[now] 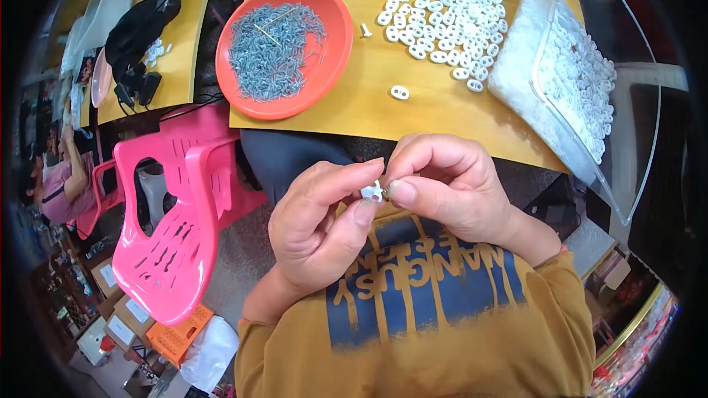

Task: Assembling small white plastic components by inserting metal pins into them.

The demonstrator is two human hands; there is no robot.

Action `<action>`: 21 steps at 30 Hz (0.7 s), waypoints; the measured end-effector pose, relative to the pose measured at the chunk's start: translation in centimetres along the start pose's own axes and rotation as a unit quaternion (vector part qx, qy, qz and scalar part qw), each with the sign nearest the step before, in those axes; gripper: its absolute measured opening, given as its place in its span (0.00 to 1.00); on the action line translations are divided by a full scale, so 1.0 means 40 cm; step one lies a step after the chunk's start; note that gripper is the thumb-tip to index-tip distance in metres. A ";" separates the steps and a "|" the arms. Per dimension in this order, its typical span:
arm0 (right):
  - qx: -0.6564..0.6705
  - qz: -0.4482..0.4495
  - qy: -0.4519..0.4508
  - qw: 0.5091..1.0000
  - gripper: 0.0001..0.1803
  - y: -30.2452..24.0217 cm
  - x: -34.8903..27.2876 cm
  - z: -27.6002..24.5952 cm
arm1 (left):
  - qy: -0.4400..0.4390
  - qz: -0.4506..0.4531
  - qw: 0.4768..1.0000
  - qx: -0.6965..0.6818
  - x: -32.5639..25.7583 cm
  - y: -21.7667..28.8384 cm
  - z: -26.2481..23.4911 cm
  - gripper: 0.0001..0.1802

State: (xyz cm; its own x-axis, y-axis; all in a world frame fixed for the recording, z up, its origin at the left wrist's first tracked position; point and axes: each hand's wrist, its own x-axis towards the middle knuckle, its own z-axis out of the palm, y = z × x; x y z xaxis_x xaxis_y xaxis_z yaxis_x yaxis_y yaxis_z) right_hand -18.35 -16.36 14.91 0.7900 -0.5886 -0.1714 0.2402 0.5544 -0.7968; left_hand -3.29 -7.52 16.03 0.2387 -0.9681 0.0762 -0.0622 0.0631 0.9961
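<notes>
My left hand (318,222) and my right hand (442,184) meet over my lap, fingertips pinched together on one small white plastic piece (372,191). Both hands are just below the near edge of the yellow table (369,96). On the table an orange bowl (328,66) holds a heap of small grey metal pins (273,48). A spread of white oval plastic pieces (442,7) lies at the far right of the tabletop. One loose white piece (400,92) lies near the table edge.
A clear plastic bin (575,81) full of white pieces stands at the table's right end. A pink plastic chair (177,214) is at my left. A second table (177,37) with a black bag (140,29) is farther left. Another person (63,177) sits at far left.
</notes>
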 end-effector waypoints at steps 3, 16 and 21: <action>0.017 0.001 -0.001 1.000 0.04 -0.001 0.027 -0.012 | -0.003 -0.001 1.000 0.008 0.026 -0.015 -0.005 0.19; -0.233 -0.152 0.031 0.960 0.01 0.003 0.090 -0.051 | 0.007 0.007 0.998 0.061 0.077 -0.049 -0.009 0.19; -0.292 -0.197 0.032 0.935 0.00 0.003 0.102 -0.055 | -0.006 0.011 0.997 0.080 0.083 -0.050 -0.013 0.19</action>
State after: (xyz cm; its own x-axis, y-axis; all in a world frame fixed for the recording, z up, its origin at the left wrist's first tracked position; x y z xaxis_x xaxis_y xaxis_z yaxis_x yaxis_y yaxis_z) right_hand -16.34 -19.98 12.82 0.6656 -0.7236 0.1825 0.1414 -0.1178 -0.9829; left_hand -1.88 -10.74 14.30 0.2248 -0.9696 0.0961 -0.2210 0.0453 0.9742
